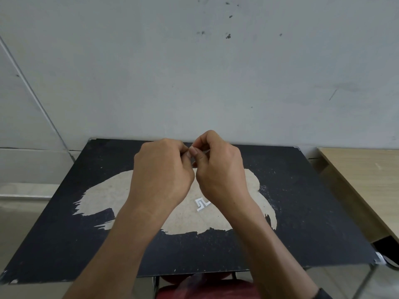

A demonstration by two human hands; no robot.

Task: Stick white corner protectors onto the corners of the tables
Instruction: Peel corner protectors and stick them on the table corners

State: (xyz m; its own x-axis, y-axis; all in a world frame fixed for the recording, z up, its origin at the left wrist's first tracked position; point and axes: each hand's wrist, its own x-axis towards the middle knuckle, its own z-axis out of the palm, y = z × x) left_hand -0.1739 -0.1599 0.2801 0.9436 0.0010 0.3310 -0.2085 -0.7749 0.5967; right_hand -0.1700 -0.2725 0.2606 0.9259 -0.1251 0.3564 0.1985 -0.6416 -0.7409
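Below the grip (194, 153) on a pale strip (206, 150), white corner protectors (201, 205) on table (302, 201)

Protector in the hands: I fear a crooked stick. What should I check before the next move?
1. Grip: left hand and right hand both pinch the protector above the table: ok.
2. Backing peeled: cannot tell, the hands hide it.
3. Spares within reach: white pieces lie on the worn patch: ok.
4. Bare corner chosen: cannot tell; the near right corner shows something whitish.
5. Clean top: not ok, it is speckled and worn.
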